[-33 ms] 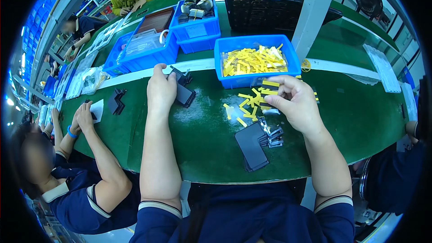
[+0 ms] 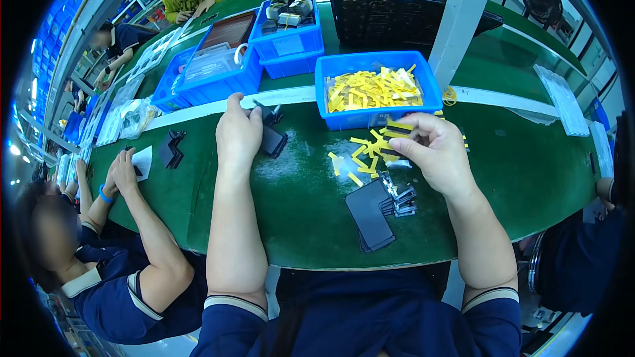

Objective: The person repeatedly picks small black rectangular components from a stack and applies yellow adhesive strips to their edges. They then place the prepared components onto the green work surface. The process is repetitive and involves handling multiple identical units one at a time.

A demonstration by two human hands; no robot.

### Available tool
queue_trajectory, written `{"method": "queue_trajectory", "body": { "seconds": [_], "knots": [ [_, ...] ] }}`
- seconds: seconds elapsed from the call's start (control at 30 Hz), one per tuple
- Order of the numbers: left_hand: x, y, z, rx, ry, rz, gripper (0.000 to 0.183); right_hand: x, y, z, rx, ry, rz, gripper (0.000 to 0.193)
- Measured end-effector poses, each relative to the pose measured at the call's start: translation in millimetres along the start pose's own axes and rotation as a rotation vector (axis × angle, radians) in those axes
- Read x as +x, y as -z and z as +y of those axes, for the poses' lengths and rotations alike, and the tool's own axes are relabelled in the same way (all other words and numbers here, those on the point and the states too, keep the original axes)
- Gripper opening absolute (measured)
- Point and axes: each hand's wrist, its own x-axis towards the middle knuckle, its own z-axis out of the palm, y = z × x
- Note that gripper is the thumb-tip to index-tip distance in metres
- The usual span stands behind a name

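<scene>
My right hand (image 2: 435,152) pinches a yellow-and-black strip (image 2: 399,127) between thumb and forefinger. It hovers over a loose scatter of yellow strips (image 2: 368,153) on the table, just in front of a blue bin. My left hand (image 2: 238,133) is beside a small stack of dark flat pieces (image 2: 272,141) and partly covers it. Its fingers are curled; whatever is between them is hidden. Closer to me lies another stack of dark L-shaped pieces (image 2: 370,215), with shiny metallic and dark tabs (image 2: 401,199) sticking out on its right.
The blue bin (image 2: 382,121) holds many yellow strips. Other blue bins (image 2: 221,86) stand at the back left. A white post (image 2: 461,20) rises behind the strips. At my left a co-worker's hands (image 2: 123,170) work beside more dark pieces (image 2: 170,150).
My right hand has shifted slightly, tilting the strip. My left hand has edged a little to the right, covering more of the dark stack.
</scene>
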Motion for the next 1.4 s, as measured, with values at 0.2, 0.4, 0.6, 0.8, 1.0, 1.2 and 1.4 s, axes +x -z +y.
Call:
{"method": "queue_trajectory", "body": {
  "seconds": [0.2,0.4,0.6,0.8,1.0,1.2,1.4],
  "knots": [
    [-30.4,14.0,48.3,-0.55,-0.121,-0.127,0.033,-3.2,-9.9,-2.9,0.347,0.017,0.028,0.014],
    [-82.1,7.5,93.0,-0.972,-0.585,-0.373,0.03,-10.0,-14.4,-8.3,0.527,-0.018,-0.02,0.014],
    [-70.0,-0.4,83.5,-1.268,-0.087,-0.805,0.014,-6.3,-9.5,-7.9,0.563,0.074,0.15,0.016],
    [-62.8,-12.1,69.9,-0.173,-0.478,-0.544,0.023,-1.1,-0.8,-8.9,0.527,0.07,0.127,0.021],
    [-78.1,22.1,90.3,-0.238,-0.622,-0.481,0.052,-3.6,0.5,-11.2,0.44,0.062,0.139,0.022],
    [-104.7,32.6,99.9,-0.239,-0.831,-0.605,0.088,-5.1,-6.6,-6.5,0.187,0.295,0.197,0.02],
    [-98.6,29.9,100.1,-0.571,-0.531,-0.591,0.064,-10.4,-9.1,-12.3,0.019,0.462,0.241,0.015]
  ]
}}
